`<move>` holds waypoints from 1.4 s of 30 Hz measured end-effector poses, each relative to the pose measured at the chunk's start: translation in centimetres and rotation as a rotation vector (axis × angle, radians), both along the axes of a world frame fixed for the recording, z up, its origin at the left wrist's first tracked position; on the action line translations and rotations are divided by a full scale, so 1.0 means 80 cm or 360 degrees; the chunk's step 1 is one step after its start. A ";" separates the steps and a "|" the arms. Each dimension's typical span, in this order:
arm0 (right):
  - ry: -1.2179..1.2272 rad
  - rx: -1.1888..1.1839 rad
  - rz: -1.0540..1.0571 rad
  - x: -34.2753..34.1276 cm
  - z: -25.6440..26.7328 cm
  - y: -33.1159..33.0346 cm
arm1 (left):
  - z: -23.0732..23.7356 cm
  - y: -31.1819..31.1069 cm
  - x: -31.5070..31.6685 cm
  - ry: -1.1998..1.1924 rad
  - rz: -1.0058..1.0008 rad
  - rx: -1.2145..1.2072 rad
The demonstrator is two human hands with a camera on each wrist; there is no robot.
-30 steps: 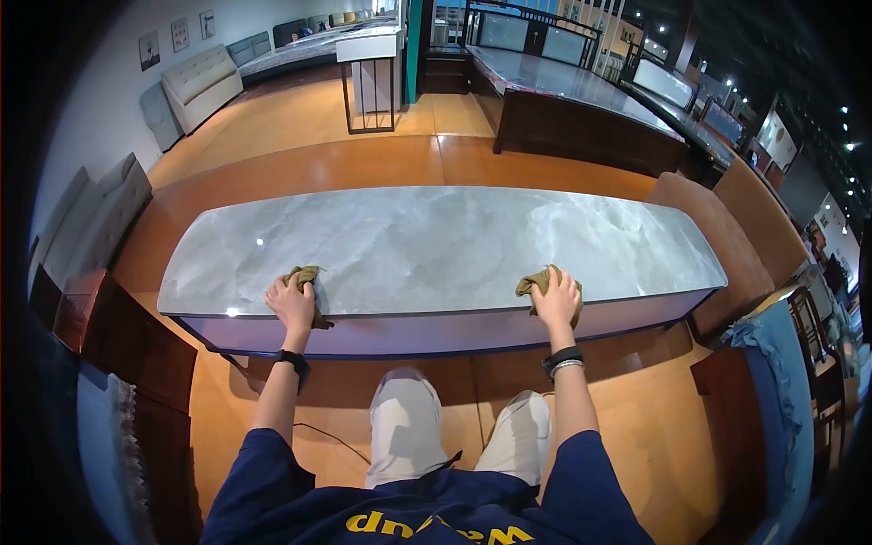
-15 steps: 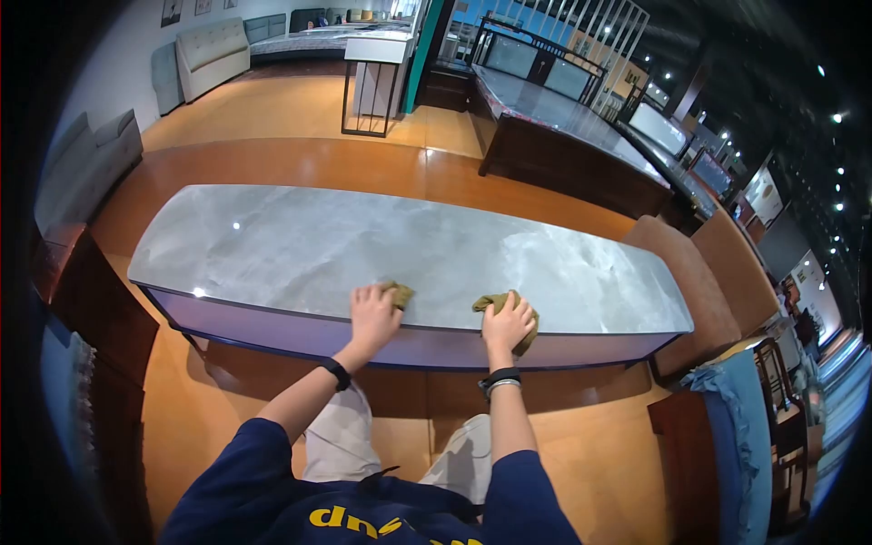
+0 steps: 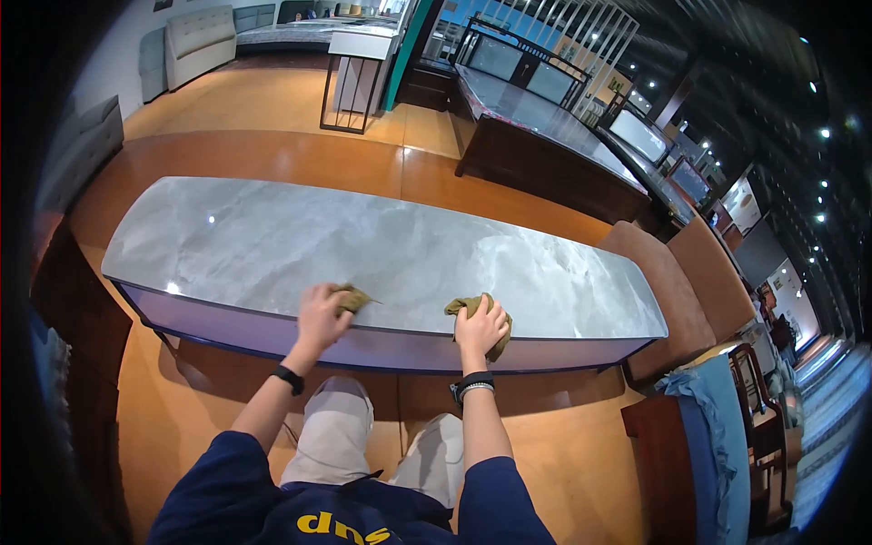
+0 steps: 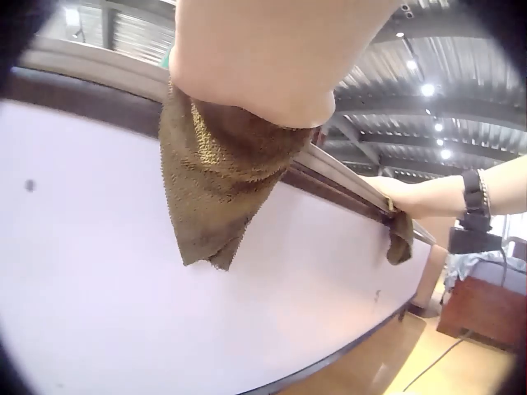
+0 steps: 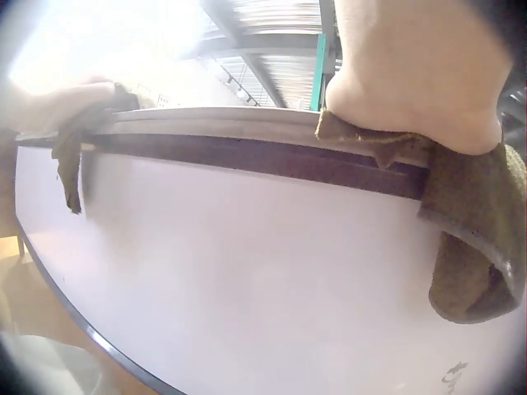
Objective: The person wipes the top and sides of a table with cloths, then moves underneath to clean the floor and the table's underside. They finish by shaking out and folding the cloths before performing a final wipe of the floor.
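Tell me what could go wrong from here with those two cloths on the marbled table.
The left cloth and right cloth both hang over the table's front edge, so either might catch there or slip off.

The left hand and right hand lie close to that edge; on such a glossy tabletop, one could slide off it.

A thin cable runs across the floor and might trip someone.

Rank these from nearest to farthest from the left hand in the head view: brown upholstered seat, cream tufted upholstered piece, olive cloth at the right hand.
From the left hand:
1. Olive cloth, to its right at the right hand.
2. Brown upholstered seat, beyond the table's right end.
3. Cream tufted upholstered piece, far back left.
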State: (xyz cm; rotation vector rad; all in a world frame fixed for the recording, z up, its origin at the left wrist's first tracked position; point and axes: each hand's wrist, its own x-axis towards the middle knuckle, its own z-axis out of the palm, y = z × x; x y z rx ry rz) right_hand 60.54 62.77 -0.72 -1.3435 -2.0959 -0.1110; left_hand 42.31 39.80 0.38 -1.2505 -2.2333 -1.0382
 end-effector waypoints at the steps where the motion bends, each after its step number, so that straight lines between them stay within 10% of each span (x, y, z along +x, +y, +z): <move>1: 0.0013 0.0003 -0.0008 0.000 0.001 -0.001 | 0.003 -0.014 -0.014 -0.0040 0.0104 0.0002; 11: -0.0016 0.0030 0.0042 0.001 -0.004 0.001 | 0.008 -0.020 -0.111 -0.0223 0.0711 -0.0073; 42: -0.0322 -0.0174 0.0307 0.088 -0.002 0.095 | 0.001 -0.020 -0.118 -0.0033 0.0764 -0.0261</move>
